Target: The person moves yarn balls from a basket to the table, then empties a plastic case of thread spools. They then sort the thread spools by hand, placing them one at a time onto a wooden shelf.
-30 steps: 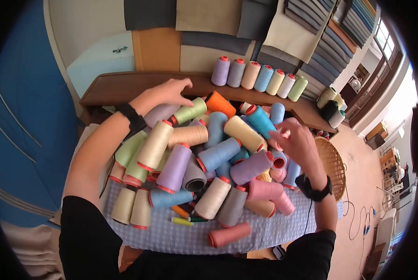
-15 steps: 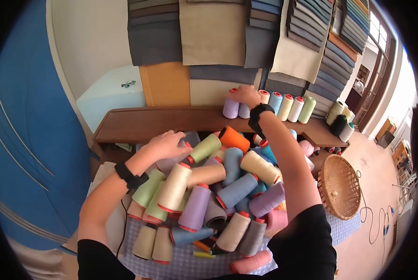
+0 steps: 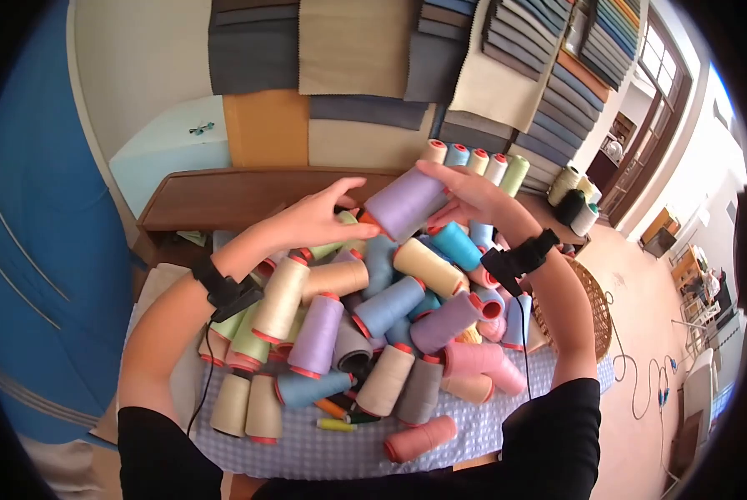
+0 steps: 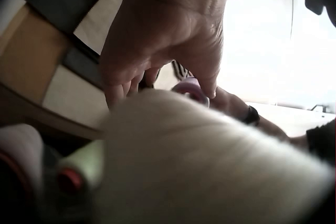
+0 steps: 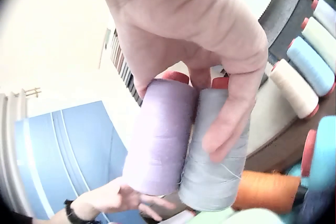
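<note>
My right hand [image 3: 473, 196] [image 5: 194, 29] grips two thread spools side by side by their upper ends, tilted above the pile: a lavender one [image 3: 403, 204] [image 5: 160, 134] and a grey one [image 5: 215, 150]. The grey spool is mostly hidden behind the lavender one in the head view. My left hand [image 3: 307, 218] [image 4: 163, 29] has its fingers spread, its thumb close to the lavender spool's lower end; whether they touch I cannot tell. A blurred cream cone [image 4: 210, 166] fills the foreground of the left wrist view.
Mixed spools, among them a blue one [image 3: 390, 306], lie heaped on a checked cloth [image 3: 298, 450]. Behind is a brown wooden shelf [image 3: 223, 198] with a row of spools including a light green one [image 3: 515, 173]. A wicker basket [image 3: 592, 308] stands at the right.
My right hand has come back from the shelf row with the lavender and grey spools, which stood at its left end. My left hand has moved toward them.
</note>
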Tool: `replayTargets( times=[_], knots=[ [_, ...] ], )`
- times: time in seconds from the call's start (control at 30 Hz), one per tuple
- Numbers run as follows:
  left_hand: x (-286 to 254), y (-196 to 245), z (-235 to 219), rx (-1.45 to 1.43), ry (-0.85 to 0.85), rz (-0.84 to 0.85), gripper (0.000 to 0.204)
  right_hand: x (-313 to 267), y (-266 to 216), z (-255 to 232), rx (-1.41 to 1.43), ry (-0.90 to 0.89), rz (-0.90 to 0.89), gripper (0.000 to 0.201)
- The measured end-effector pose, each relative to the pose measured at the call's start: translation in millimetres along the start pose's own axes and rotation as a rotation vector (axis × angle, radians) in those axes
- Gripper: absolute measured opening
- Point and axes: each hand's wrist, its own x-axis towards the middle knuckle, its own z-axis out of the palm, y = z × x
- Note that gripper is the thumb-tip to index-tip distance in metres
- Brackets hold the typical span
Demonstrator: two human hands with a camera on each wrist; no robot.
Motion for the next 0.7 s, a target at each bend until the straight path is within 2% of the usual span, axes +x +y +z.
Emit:
replayTargets(
  times=[0.07,0.1,0.17,0.2,0.23,0.3,0.33,0.37,0.43,0.47,0.5,0.53,0.57,0.63,0.7],
  knots=[
    [3,28,12,-0.119,-0.069,0.106,0.081,-15,6,7,0.024,-0.132,-0.028,0.081],
    [4,38,13,-0.119,-0.08,0.106,0.081,-21,11,7,0.033,-0.126,-0.023,0.081],
    [4,56,15,-0.036,-0.312,0.006,0.067,-34,20,8,0.017,-0.096,-0.056,0.074],
    [2,61,17,-0.009,-0.368,-0.046,0.065,-42,23,6,0.045,-0.013,-0.055,0.063],
    [1,63,18,-0.01,-0.374,-0.046,0.065,-49,24,1,0.049,-0.01,-0.051,0.063],
    [-1,66,16,0.158,-0.287,0.005,0.062,-64,28,-20,-0.161,0.078,-0.15,0.045],
    [-3,68,13,0.159,-0.257,-0.02,0.06,-67,38,-37,-0.153,0.093,-0.234,0.029],
    [-5,69,14,0.16,-0.259,-0.021,0.06,-75,40,-50,-0.093,0.125,-0.261,0.024],
    [-7,72,14,0.215,-0.137,-0.068,0.059,-93,37,-74,-0.132,0.116,-0.157,0.022],
    [-12,83,14,0.075,-0.171,-0.185,0.057,-96,40,-81,-0.134,0.117,-0.16,0.022],
    [-9,75,18,0.077,-0.169,-0.181,0.057,-98,45,-87,-0.276,0.091,-0.082,0.023],
    [0,55,24,0.223,-0.176,-0.069,0.056,-98,51,-90,-0.416,0.067,-0.005,0.025],
    [9,39,29,0.369,-0.181,0.044,0.055,-95,64,-88,-0.414,0.075,-0.009,0.025],
    [17,34,33,0.408,-0.269,0.016,0.053,-82,93,-78,-0.249,-0.038,0.002,0.031],
    [24,23,36,0.453,-0.249,0.091,0.062,-74,95,-71,-0.362,-0.051,0.029,0.031]
  ],
)
